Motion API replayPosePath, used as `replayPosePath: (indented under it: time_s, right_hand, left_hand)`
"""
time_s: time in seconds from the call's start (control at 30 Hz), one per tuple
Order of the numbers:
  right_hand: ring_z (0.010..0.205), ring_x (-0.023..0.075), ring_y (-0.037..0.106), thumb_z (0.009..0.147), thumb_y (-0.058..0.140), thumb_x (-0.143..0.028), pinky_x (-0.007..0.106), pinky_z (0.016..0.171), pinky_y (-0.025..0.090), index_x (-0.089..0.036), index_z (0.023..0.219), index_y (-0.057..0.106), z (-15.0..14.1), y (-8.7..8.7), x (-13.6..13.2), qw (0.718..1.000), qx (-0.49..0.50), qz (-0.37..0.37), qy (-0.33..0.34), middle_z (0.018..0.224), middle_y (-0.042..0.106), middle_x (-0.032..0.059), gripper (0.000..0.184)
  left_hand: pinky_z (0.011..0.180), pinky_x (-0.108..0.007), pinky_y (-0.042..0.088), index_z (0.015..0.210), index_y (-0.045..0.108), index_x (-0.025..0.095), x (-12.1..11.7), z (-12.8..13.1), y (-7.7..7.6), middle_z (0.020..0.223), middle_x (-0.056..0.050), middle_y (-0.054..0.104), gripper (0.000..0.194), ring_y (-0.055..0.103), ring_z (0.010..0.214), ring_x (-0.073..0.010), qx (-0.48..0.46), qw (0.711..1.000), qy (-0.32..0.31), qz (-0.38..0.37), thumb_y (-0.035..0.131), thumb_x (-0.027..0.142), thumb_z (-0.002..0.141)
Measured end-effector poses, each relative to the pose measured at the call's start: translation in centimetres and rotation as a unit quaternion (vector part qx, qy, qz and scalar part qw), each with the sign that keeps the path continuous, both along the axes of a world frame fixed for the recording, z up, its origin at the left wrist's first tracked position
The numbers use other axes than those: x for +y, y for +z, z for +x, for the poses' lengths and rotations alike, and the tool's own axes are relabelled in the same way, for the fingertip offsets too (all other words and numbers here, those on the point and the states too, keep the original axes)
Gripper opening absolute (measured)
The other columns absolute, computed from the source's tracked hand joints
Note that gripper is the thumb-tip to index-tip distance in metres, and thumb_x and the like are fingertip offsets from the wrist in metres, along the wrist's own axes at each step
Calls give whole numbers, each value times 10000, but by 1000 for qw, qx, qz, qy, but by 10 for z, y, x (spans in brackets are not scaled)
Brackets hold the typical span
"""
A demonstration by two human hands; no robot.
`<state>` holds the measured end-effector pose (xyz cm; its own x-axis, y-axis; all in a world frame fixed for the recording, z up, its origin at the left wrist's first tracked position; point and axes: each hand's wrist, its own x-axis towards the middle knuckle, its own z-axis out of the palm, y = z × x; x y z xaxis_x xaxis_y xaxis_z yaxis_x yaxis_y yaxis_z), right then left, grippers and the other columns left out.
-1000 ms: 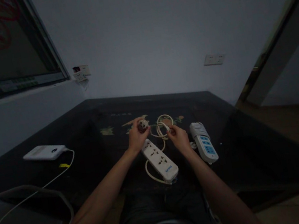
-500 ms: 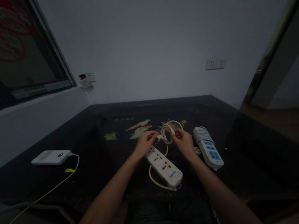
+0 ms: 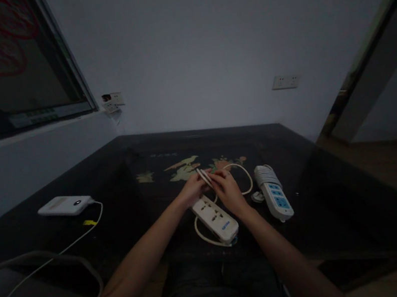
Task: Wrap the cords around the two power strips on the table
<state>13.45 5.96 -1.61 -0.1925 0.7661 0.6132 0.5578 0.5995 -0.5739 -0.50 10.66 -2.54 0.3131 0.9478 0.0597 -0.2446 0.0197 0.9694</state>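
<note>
On the dark table lies a white power strip (image 3: 216,220) with several sockets and blue lettering at its near end. Its white cord (image 3: 251,178) loops out to the right and along the strip's left side. Over the strip's far end, my left hand (image 3: 194,188) is closed on gathered turns of that cord. My right hand (image 3: 227,189) meets it there, fingers bent around the same turns. The fingertips partly hide one another. To the right rests a second power strip (image 3: 277,198) with blue sockets, its cord wound around the far end.
At the left, a white power bank (image 3: 65,205) has a white cable (image 3: 74,246) trailing off the table's near left side. The black table (image 3: 337,206) carries a bird and flower picture. Wall sockets (image 3: 285,81) sit on the wall behind, and a window (image 3: 16,62) is at the left.
My right hand has moved left to meet my left hand. The open coil between them is now gathered in the fingers, leaving a wider cord loop at the right.
</note>
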Motion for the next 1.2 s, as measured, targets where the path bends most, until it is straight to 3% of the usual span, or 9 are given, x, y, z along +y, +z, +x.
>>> replayPosePath:
  time_s: [0.23, 0.33, 0.4, 0.5, 0.67, 0.77, 0.87, 1.07, 1.2]
  right_hand:
    - [1191, 274, 417, 803, 571, -207, 432, 1000, 369, -198, 1311, 501, 20, -5, 11, 992, -21, 24, -126, 1271, 474, 137, 513]
    - [1122, 294, 493, 720, 627, -157, 432, 940, 400, -204, 1299, 501, 30, -9, 15, 985, -11, -51, -166, 1198, 560, 131, 595]
    - [969, 288, 583, 708, 627, -142, 406, 847, 435, -221, 1158, 605, 35, -11, 16, 979, 0, -116, -169, 1006, 654, 107, 457]
    - [776, 244, 628, 754, 588, -163, 346, 743, 443, -215, 938, 666, 39, -11, 18, 975, 33, -138, -174, 772, 675, 73, 207]
    - [639, 180, 626, 862, 459, -277, 270, 591, 452, -171, 1012, 575, 46, 8, 27, 972, 125, -91, -179, 739, 665, 54, 217]
    - [646, 165, 629, 856, 476, -309, 248, 544, 459, -178, 991, 526, 51, 36, 33, 967, 193, -49, -157, 739, 647, 31, 195]
    - [549, 136, 607, 803, 576, -286, 229, 478, 446, -198, 879, 499, 56, 80, 39, 947, 317, 25, -47, 647, 607, -19, 139]
    - [524, 98, 626, 779, 673, -264, 187, 456, 434, -213, 923, 493, 70, 196, 58, 954, 271, 128, 30, 615, 608, -64, 236]
    - [516, 68, 618, 821, 617, -174, 194, 489, 396, -175, 907, 468, 93, 266, 77, 967, 234, 100, -18, 636, 639, -24, 172]
  left_hand:
    - [826, -265, 508, 1348, 403, 229, -7, 1, 9, 883, -37, 702, 699, 688, 794, -123, -108, 991, -19, -77, 553, -36, 719]
    - [795, -253, 513, 1391, 330, 241, -8, 2, 10, 880, -36, 709, 780, 694, 770, -123, -130, 986, -25, -104, 544, -59, 704]
    - [784, -249, 515, 1393, 325, 243, -8, 0, 10, 892, -41, 712, 781, 697, 779, -125, -121, 987, -32, -98, 542, -55, 704]
    - [804, -268, 519, 1366, 369, 221, -5, -4, 7, 938, -70, 711, 708, 694, 853, -144, -62, 997, -41, -38, 547, -22, 725]
    - [813, -362, 536, 1205, 549, 131, 6, -14, -3, 989, -150, 702, 406, 687, 904, -207, 151, 982, -23, 114, 544, 98, 801]
    - [830, -386, 527, 1078, 637, 120, 11, -18, -8, 989, -141, 707, 298, 676, 929, -227, 227, 963, -6, 144, 540, 106, 796]
    - [922, -410, 471, 997, 686, 144, 11, -22, -8, 1020, -116, 706, 256, 639, 1018, -250, 323, 928, 18, 186, 536, 111, 792]
    - [1019, -446, 368, 1073, 672, 200, -1, -29, -1, 1175, -111, 652, 297, 546, 1165, -287, 489, 839, 64, 229, 548, 162, 806]
    - [1020, -472, 357, 1165, 616, 211, -5, -29, -1, 1268, -120, 598, 356, 512, 1203, -296, 548, 799, 70, 237, 548, 195, 817]
